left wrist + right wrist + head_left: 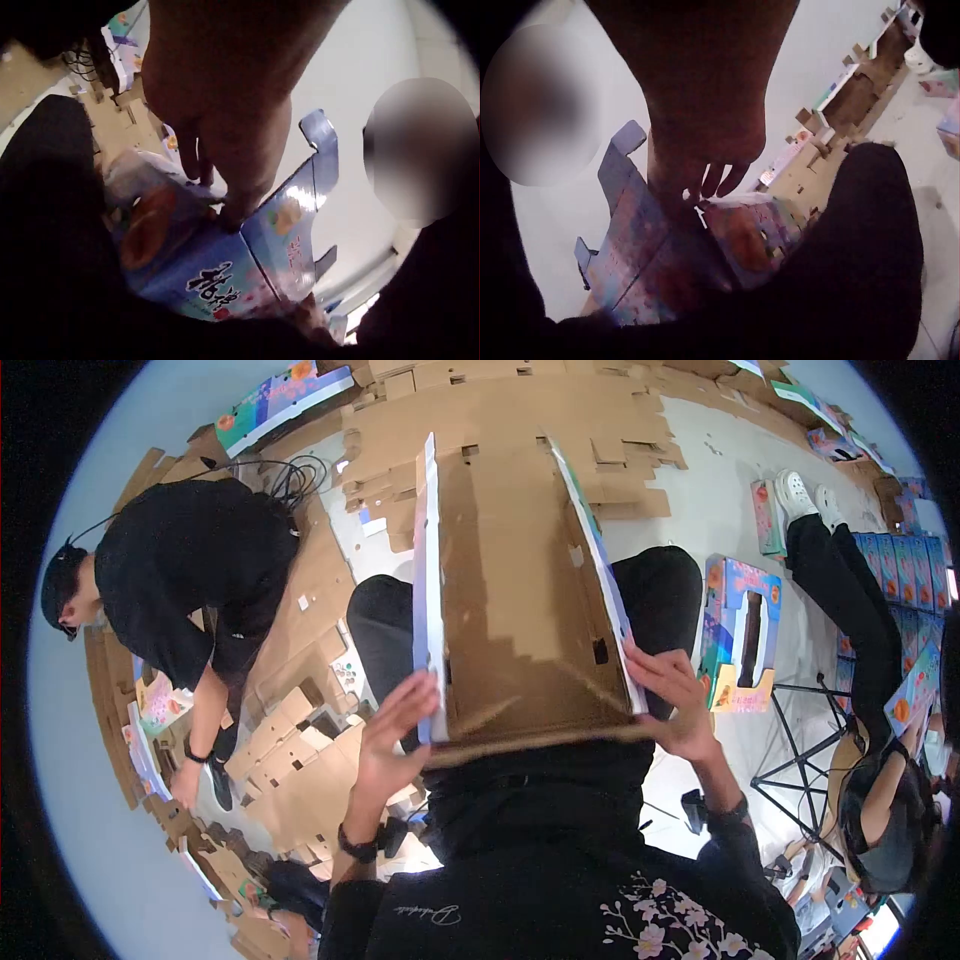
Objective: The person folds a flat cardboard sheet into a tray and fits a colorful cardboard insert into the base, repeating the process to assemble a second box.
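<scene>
On the person's lap lies a partly folded cardboard box (pixel 530 590), plain brown inside, with two long side walls standing up. Its printed outer face (pixel 217 281) is blue and purple with fruit and flower pictures. The left hand (pixel 397 730) holds the left wall near the corner closest to the body, fingertips at the wall's top edge. Opposite it, the right hand (pixel 675 700) grips the right wall near its near corner, with fingers at the edge and thumb lower down. Cut flaps (pixel 321 135) stick out at the box's near end.
Flattened cardboard (pixel 300 770) covers much of the floor. A printed carton (pixel 740 635) with a cut-out window stands at the right, near a black metal stand (pixel 800 760). Another person (pixel 200 570) bends down at the left; white shoes (pixel 797 495) and stacked boxes (pixel 905 570) show far right.
</scene>
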`<move>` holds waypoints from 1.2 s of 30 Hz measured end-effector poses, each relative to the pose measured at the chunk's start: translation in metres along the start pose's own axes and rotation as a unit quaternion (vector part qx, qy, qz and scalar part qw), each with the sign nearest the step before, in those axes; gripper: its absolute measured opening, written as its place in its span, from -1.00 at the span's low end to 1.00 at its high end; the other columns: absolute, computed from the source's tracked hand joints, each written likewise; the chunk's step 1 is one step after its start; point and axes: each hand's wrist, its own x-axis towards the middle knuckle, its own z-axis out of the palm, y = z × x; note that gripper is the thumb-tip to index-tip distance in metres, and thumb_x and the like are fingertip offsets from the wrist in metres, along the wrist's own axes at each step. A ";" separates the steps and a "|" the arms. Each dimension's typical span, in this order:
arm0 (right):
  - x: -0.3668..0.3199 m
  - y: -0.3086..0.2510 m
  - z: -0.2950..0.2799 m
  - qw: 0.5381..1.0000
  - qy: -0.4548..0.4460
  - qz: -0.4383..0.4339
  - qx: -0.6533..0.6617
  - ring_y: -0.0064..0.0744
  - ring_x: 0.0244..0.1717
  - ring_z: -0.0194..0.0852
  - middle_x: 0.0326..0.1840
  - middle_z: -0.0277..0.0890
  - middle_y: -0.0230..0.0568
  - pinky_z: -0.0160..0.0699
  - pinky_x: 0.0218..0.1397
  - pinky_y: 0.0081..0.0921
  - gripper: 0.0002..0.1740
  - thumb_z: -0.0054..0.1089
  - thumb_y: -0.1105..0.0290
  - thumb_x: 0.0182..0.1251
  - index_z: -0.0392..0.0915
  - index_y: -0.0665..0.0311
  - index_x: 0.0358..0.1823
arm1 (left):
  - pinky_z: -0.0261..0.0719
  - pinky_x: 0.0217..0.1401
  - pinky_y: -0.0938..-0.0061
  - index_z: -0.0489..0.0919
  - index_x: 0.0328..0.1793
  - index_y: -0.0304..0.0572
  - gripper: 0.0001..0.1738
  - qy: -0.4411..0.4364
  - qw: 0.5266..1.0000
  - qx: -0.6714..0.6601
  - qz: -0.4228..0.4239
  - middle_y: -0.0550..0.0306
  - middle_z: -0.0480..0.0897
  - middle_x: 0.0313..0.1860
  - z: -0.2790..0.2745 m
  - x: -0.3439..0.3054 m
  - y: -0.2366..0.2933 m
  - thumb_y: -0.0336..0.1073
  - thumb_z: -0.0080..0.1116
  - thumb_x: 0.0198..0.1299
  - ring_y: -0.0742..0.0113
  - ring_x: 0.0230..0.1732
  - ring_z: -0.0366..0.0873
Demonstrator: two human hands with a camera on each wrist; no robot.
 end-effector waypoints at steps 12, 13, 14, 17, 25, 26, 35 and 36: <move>0.045 -0.036 -0.027 0.921 -0.364 -0.056 -0.131 0.03 0.53 0.19 0.67 0.20 -0.23 0.36 0.59 -0.15 -0.25 0.33 0.38 0.27 0.38 0.12 0.53 | 0.51 0.54 0.14 0.60 0.38 -0.20 -0.30 -0.274 0.941 0.118 0.163 0.11 0.50 0.52 -0.002 0.039 0.016 -0.44 0.41 0.00 -0.03 0.57 0.36; 0.047 -0.039 -0.028 0.915 -0.380 -0.049 -0.127 0.04 0.55 0.17 0.67 0.19 -0.21 0.33 0.61 -0.13 -0.27 0.31 0.39 0.28 0.38 0.14 0.53 | 0.46 0.58 0.12 0.58 0.40 -0.21 -0.27 -0.286 0.942 0.074 0.157 0.09 0.47 0.55 -0.008 0.037 0.009 -0.40 0.42 -0.02 -0.06 0.58 0.33; 0.043 -0.035 -0.027 0.914 -0.379 -0.064 -0.131 0.04 0.58 0.13 0.69 0.16 -0.19 0.25 0.65 -0.06 -0.22 0.36 0.36 0.24 0.36 0.20 0.53 | 0.40 0.61 0.09 0.57 0.42 -0.22 -0.24 -0.298 0.942 0.031 0.151 0.06 0.43 0.58 -0.015 0.035 0.001 -0.37 0.43 -0.03 -0.09 0.60 0.31; 0.039 -0.040 -0.039 0.927 -0.373 -0.037 -0.024 0.02 0.63 0.06 0.69 0.13 -0.11 0.21 0.67 -0.05 -0.22 0.44 0.26 0.24 0.40 0.28 0.49 | 0.26 0.67 0.04 0.50 0.48 -0.25 -0.20 -0.331 0.939 -0.016 0.092 0.01 0.32 0.65 -0.029 0.033 0.015 -0.26 0.44 0.03 -0.15 0.65 0.21; 0.013 -0.005 0.035 0.944 0.051 0.238 0.223 -0.33 0.07 0.59 0.12 0.62 -0.11 0.57 0.21 -0.32 -0.51 0.38 0.21 0.43 0.51 0.37 0.22 | 0.44 0.41 0.20 0.16 0.56 -0.22 -0.19 0.081 0.917 -0.329 -0.209 -0.09 0.47 0.33 0.042 0.012 0.000 -0.36 0.38 0.29 0.19 0.35 0.45; 0.015 0.000 0.043 0.908 0.135 0.284 0.277 -0.40 0.01 0.58 0.10 0.60 -0.12 0.59 0.13 -0.39 -0.51 0.35 0.24 0.46 0.47 0.38 0.26 | 0.50 0.34 0.22 -0.09 0.61 -0.12 -0.06 0.117 0.948 -0.242 -0.170 -0.04 0.38 0.38 0.050 0.017 -0.010 -0.49 0.33 0.29 0.22 0.27 0.46; 0.033 0.030 0.062 0.958 0.166 0.227 0.059 -0.41 0.13 0.55 0.27 0.54 -0.17 0.50 0.23 -0.46 -0.62 0.09 0.31 0.61 0.56 0.35 0.30 | 0.19 0.61 0.36 0.30 0.63 -0.21 -0.41 0.133 0.909 -0.275 -0.284 -0.02 0.37 0.58 0.073 0.044 -0.034 -0.03 -0.16 0.66 0.25 0.52 0.32; 0.035 0.033 0.063 0.947 0.162 0.255 0.112 -0.39 0.17 0.54 0.28 0.55 -0.14 0.49 0.26 -0.46 -0.63 0.08 0.31 0.62 0.57 0.35 0.29 | 0.19 0.62 0.38 0.26 0.65 -0.22 -0.39 0.114 0.899 -0.303 -0.294 0.00 0.34 0.61 0.071 0.046 -0.035 -0.03 -0.19 0.66 0.26 0.56 0.29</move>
